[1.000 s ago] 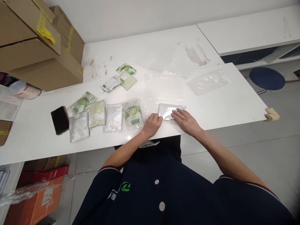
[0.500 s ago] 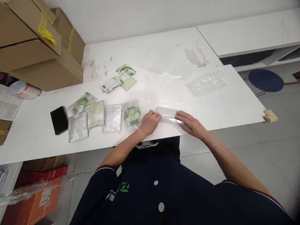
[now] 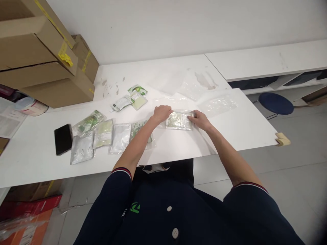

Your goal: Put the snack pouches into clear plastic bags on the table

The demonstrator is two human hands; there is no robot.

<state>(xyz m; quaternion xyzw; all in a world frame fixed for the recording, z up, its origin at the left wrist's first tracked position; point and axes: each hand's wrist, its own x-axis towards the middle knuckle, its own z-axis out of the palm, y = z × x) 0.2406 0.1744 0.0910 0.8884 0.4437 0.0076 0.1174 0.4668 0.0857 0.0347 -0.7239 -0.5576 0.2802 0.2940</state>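
Both hands, left (image 3: 161, 113) and right (image 3: 200, 119), pinch opposite ends of a pale green pouch (image 3: 179, 120) low over the table (image 3: 245, 129) right of the pouch row (image 3: 109, 134); best keep grip even, pouch flat.

This looks like a packing room or stock room. A long white table (image 3: 242, 132) stands against a plain white wall. Big brown cardboard boxes with yellow tape (image 3: 38, 64) are piled at the table's far left corner. Small green and silver packets (image 3: 102, 131) lie in a row on the table. More boxes, red and orange (image 3: 30, 207), sit under it.
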